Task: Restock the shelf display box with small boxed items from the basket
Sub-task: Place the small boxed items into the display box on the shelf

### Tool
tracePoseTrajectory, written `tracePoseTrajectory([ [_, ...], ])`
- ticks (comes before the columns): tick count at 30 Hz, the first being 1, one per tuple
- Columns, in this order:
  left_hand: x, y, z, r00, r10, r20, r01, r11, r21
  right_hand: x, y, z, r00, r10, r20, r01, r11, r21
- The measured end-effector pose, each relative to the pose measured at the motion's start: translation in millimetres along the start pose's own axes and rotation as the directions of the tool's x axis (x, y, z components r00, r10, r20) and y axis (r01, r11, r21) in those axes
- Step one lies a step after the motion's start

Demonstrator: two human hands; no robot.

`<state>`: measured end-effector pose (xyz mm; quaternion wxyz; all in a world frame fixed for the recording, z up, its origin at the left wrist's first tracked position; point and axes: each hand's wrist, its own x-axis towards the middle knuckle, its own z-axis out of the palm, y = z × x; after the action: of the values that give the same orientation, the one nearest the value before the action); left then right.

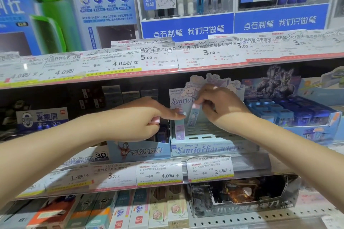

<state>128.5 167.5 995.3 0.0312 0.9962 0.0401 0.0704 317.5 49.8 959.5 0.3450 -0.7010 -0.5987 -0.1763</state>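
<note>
Straight ahead in the head view, both hands reach into the middle shelf [111, 187] of a stationery rack. At the shelf's centre stands a pale blue Sanrio display box [208, 149], its slotted insert mostly bare and its cartoon header card rising at the back. The left hand [141, 118] has its forefinger stretched out to the right while the other fingers curl under; that fingertip presses on the top of a slim boxed item [179, 129], teal above and lilac below, which stands upright in the box's front left corner. The right hand [221, 106] pinches the top of a second slim boxed item [193, 116], light blue, between thumb and fingers; it is tilted, with its lower end at the slots just right of the first item. The basket is out of sight.

Just left of the display box, along the same shelf's front edge, sits a blue eraser display box [138, 151] with a red-and-silver figure printed on it. To the right sits a blue tray of small dark blue boxes [290, 113]. White price tags [210, 170] line the shelf's front rail. On the shelf above stand blue pen displays [188, 28], and pencil cartons [158, 210] fill the shelf below.
</note>
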Motion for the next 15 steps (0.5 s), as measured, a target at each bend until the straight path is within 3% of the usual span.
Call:
tracePoseTrajectory([
  [3,3.2,0.7,-0.1,0.991,-0.134,0.0,0.134,0.987,0.09,-0.2,4.2,-0.7,1.0,-0.002,0.01,0.001,1.0,0.015],
  [8,5.4,-4.5,4.7,0.993,-0.114,-0.034,0.117,0.987,0.114,-3.6,-5.3,8.3,0.99,-0.049,0.133,0.051,0.999,-0.009],
  [13,-0.2,9.5,-0.1,0.994,-0.097,-0.055,0.097,0.995,-0.011,-2.3,-3.2,1.0,0.962,0.049,0.27,-0.06,0.998,0.031],
  [15,-5.9,15.8,-0.3,0.985,-0.106,-0.133,0.095,0.992,-0.089,-6.0,-2.6,-1.7,0.981,0.057,0.188,-0.082,0.988,0.129],
])
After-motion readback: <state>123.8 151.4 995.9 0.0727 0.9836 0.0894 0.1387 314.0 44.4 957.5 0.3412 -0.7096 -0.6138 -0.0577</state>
